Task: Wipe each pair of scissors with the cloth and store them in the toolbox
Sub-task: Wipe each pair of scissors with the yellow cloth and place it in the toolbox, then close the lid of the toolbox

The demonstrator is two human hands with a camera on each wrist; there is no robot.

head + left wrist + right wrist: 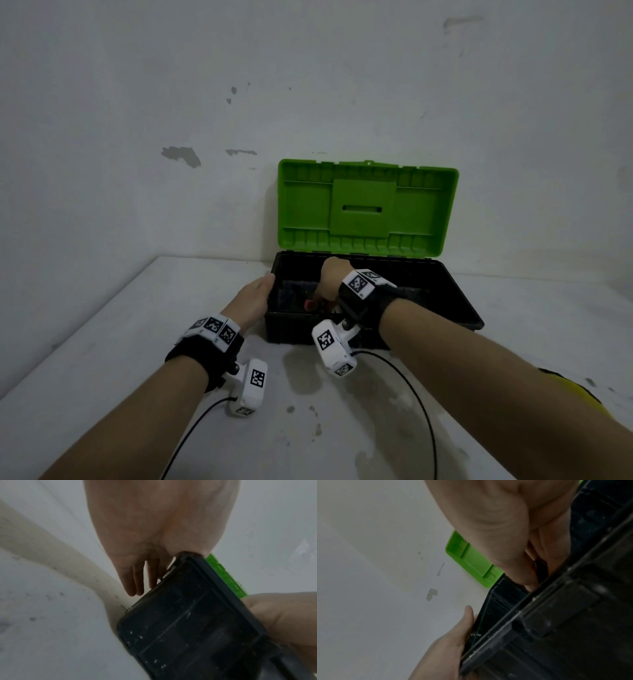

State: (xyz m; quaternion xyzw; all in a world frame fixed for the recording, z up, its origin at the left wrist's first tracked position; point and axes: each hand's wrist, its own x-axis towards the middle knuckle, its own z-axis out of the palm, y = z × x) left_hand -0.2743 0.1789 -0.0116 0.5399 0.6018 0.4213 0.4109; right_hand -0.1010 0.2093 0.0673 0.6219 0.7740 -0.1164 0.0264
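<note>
The black toolbox [469,308] stands open on the white table, its green lid [366,209] upright against the wall. My right hand [330,281] reaches down into the box's left part with its fingers curled. A small red piece [311,304], seemingly a scissors handle, shows at its fingertips. In the right wrist view those fingers [530,563] pinch something dark inside the toolbox [556,615]. My left hand [255,298] rests against the box's left end wall. Its fingers [137,581] lie straight down the outside of the toolbox [188,622]. No cloth is in view.
The white wall [239,137] rises right behind the box. A yellow and black thing [568,387] lies partly hidden behind my right forearm. Black cables [421,394] from the wrist cameras trail over the stained table [102,342] in front of the box.
</note>
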